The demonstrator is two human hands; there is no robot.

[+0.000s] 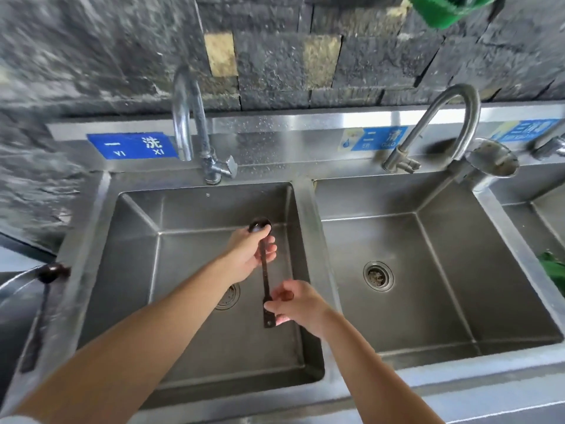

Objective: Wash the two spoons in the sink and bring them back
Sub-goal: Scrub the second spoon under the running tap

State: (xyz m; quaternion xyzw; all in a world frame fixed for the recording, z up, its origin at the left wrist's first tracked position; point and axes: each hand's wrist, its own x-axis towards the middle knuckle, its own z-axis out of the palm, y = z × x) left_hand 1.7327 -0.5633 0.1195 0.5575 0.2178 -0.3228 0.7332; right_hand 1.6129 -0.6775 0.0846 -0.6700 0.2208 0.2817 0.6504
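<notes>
Both hands are clamped on one dark spoon [265, 280], and I see it held in the air over the left basin [183, 206], running front to back above the basin floor. My left hand [250, 255] wraps the upper handle just below the bowl, fingers curled round it and the thumb laid across the bowl itself. My right hand [296, 304] pinches the near end of the handle between thumb and fingertips, with the very tip of the handle sticking out below the grip. The spoon's bowl points toward the back wall of the left basin, and the handle passes just right of that basin's drain [227, 296].

A second spoon [53, 272], equally dark, lies outside the left basin on its left rim, bowl toward the back and handle trailing toward the front. Its bowl sits beside the curved edge of a metal pan [15, 283], and I cannot tell whether they touch.

Behind the left basin stands a gooseneck faucet [186, 117], its spout curving over the back edge, and a blue label [131, 145] is stuck on the splashback to its left. To the right of the left basin, past a steel divider, is a second basin [428, 240] with its own faucet [452, 117] behind it. Motion blur softens the whole left side of the view.
</notes>
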